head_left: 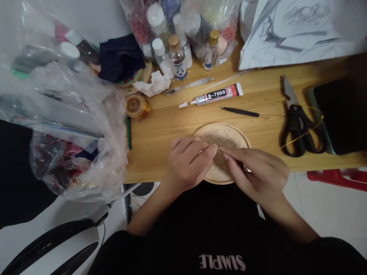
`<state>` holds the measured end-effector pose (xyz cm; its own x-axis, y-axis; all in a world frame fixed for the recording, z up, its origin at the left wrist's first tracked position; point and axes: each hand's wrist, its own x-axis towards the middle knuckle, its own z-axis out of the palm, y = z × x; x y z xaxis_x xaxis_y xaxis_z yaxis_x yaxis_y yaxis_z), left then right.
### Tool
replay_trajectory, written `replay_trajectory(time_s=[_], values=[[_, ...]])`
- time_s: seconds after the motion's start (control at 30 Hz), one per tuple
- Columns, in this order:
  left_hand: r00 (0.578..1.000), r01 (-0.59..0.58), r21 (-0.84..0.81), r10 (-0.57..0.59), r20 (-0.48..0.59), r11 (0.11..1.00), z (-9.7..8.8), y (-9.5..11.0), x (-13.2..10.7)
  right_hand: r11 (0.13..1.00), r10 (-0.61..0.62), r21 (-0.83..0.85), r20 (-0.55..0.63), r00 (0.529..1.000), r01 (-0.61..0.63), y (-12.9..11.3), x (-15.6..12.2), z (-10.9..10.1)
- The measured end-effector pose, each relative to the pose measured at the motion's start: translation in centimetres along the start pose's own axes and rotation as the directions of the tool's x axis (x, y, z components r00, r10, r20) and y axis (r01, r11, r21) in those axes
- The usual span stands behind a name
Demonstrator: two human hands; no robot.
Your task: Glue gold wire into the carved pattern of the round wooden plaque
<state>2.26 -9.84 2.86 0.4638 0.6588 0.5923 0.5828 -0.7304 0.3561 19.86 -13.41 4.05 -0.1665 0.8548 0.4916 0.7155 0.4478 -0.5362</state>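
My left hand (190, 162) and my right hand (254, 168) meet over a round pale wooden board (200, 133) with a fine swirling line drawing on it. Thumb and forefinger of each hand are pinched together, the tips almost touching. A tiny gold glint, what looks like thin gold wire (218, 149), shows between them; its full shape is too small to make out. My hands cover the board's left and right edges. Beyond it lie black tweezers (241, 111) and a tube of B-7000 glue (215, 94).
A spool of gold wire (137, 106) stands left, near a bulky clear plastic bag (83, 164). Black-handled scissors (298, 126) with a loose gold strand and a dark phone (341, 114) lie right. Small bottles (178, 61), a pen (189, 86) and printed drawings (286, 34) are at the back.
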Motion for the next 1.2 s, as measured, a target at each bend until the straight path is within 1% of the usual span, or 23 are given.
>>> replay_trajectory(time_s=[0.1,0.23,0.37,0.57,0.7,0.77,0.87,1.0,1.1,1.2], values=[[1.000,0.003,-0.020,-0.002,0.013,1.000,0.0,-0.2,0.0,0.999,0.049,0.004,-0.022,0.999,-0.049,-0.1,-0.2,0.3],[0.999,0.032,0.006,-0.032,0.020,0.999,0.1,-0.2,0.1,0.996,0.092,0.001,-0.052,0.994,-0.092,-0.2,-0.4,0.8],[0.998,0.044,0.000,-0.044,0.037,0.999,0.3,-0.2,0.2,0.996,0.090,-0.001,-0.056,0.994,-0.091,-0.1,-0.4,0.8],[0.999,0.044,-0.062,-0.043,0.016,0.997,0.5,-0.2,0.3,0.994,0.111,0.007,-0.049,0.993,-0.111,-0.2,-0.2,0.6],[0.999,0.032,-0.053,-0.031,0.018,0.998,0.5,-0.4,0.3,0.995,0.101,0.032,-0.056,0.993,-0.099,0.0,-0.1,0.6],[0.999,0.036,-0.035,-0.036,0.004,0.999,0.4,-0.7,0.3,0.996,0.088,0.026,-0.049,0.995,-0.086,0.3,-0.2,0.6],[0.997,0.071,-0.013,-0.071,-0.014,0.997,0.3,-1.4,0.3,0.998,0.061,0.009,-0.032,0.998,-0.060,1.1,-0.3,0.5],[0.996,0.094,-0.042,-0.094,0.011,0.995,0.3,-2.8,0.4,1.000,-0.008,0.009,-0.016,1.000,0.009,2.1,-0.2,0.3],[0.997,0.066,-0.093,-0.061,0.052,0.993,0.4,-4.3,0.9,0.996,-0.083,-0.030,-0.004,0.997,0.083,3.0,0.4,0.2],[0.990,0.042,-0.145,-0.022,0.141,0.989,0.7,-5.9,1.7,0.984,-0.149,-0.094,0.020,0.989,0.150,4.1,1.2,0.4]])
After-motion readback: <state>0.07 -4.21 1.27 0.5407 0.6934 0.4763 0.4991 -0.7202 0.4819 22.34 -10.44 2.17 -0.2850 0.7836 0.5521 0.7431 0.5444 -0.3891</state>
